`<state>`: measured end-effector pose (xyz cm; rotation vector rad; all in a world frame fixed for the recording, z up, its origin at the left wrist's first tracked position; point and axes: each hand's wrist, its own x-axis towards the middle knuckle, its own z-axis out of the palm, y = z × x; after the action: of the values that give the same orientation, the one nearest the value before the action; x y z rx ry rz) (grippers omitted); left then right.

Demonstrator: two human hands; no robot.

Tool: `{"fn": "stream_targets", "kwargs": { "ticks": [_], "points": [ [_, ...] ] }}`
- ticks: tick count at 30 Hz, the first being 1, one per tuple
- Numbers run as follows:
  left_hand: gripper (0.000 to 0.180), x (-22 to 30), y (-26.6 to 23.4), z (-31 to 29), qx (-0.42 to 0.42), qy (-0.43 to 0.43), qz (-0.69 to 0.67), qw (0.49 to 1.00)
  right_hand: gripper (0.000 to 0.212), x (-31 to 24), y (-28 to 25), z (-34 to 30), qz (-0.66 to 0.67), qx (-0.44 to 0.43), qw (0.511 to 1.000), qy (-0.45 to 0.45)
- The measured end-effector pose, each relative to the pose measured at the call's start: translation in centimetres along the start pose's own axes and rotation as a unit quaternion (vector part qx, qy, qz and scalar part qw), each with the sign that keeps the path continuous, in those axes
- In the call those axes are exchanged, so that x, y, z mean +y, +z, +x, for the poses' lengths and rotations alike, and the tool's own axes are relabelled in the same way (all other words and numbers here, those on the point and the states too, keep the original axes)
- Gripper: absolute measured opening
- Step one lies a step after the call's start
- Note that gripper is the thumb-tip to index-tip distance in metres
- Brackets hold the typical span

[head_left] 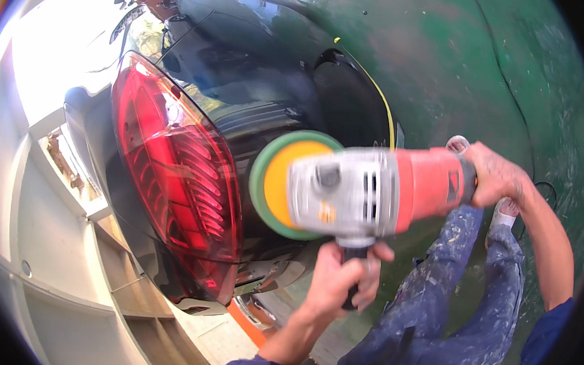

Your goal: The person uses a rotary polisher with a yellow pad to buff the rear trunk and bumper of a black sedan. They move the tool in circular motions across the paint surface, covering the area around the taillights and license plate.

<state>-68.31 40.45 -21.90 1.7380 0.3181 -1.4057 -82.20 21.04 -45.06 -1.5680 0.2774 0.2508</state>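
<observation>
A red and silver polisher [365,190] spans the middle of the view, slightly blurred. My left hand [343,279] is closed around its black side handle [354,254]. At the machine's rear end, my right hand [500,174] grips the black end of the red body. The round pad, green-rimmed and yellow-orange [276,175], is at or very close to the black car's side panel; contact cannot be made out. Left of the pad is the car's red tail light [179,175]. Above it stretches the glossy black bodywork [238,79].
Yellow tape [383,98] runs along the wheel arch edge. A dark cable [511,95] trails over the green floor [439,71]. Pale shelving [66,262] stands at the left. My legs in paint-marked blue trousers [459,300] are at the lower right.
</observation>
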Motion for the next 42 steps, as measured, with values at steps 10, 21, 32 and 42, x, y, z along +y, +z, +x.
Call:
{"fn": "stream_targets", "kwargs": {
  "ticks": [10,21,32,42],
  "points": [
    [0.02,0.1,-1.1,-1.9,0.019,0.052,0.042,0.998,0.029,-2.0,0.7,1.2,-0.028,0.031,0.998,-0.057],
    [0.022,-1.8,-1.8,-3.0,0.015,0.029,0.013,0.999,0.021,-2.5,2.3,0.4,0.035,-0.003,0.999,-0.042],
    [0.02,0.9,0.7,-3.1,0.045,-0.012,0.021,0.999,0.017,-2.6,0.7,1.4,0.051,-0.056,0.997,-0.029],
    [0.035,19.8,3.6,2.8,-0.186,0.06,-0.355,0.914,0.02,-8.4,-10.1,10.8,0.147,-0.092,0.985,-0.013]
  ]
}}
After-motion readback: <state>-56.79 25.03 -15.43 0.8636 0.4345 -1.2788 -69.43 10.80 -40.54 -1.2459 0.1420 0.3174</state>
